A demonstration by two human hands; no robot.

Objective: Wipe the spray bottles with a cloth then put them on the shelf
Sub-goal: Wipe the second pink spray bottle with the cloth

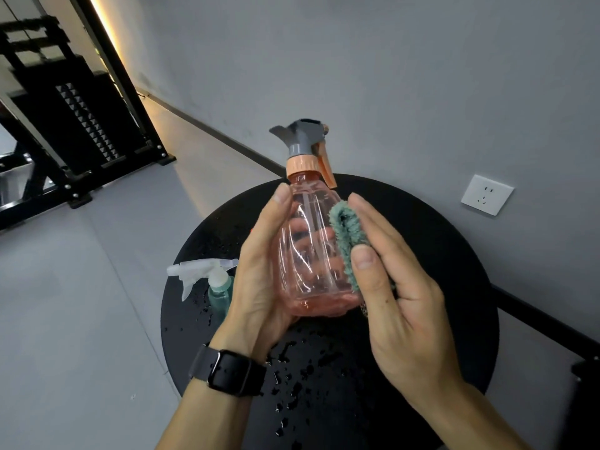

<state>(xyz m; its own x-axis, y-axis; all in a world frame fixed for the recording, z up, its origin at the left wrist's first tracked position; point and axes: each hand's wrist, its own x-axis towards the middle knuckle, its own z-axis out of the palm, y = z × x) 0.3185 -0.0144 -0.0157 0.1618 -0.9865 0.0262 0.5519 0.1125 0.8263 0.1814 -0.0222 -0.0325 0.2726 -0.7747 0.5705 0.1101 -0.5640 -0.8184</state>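
Tabletop (454,287), round, black and spotted with water, is taken as landmark. Above its middle the pink spray bottle (308,254) is held upright, cradled by the left hand (259,271) with fingers curled behind it, apparently to steady it. Against its right flank the green cloth (347,241) is pinched and pressed by the right hand (396,287) for wiping. At the tabletop's left edge the teal spray bottle (217,287) is left waiting.

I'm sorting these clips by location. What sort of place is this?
Probably an indoor room, perhaps a gym or studio corner, though that is a guess. A small round black table wet with droplets stands by a grey wall with a white socket, and a black metal rack stands on the grey floor.
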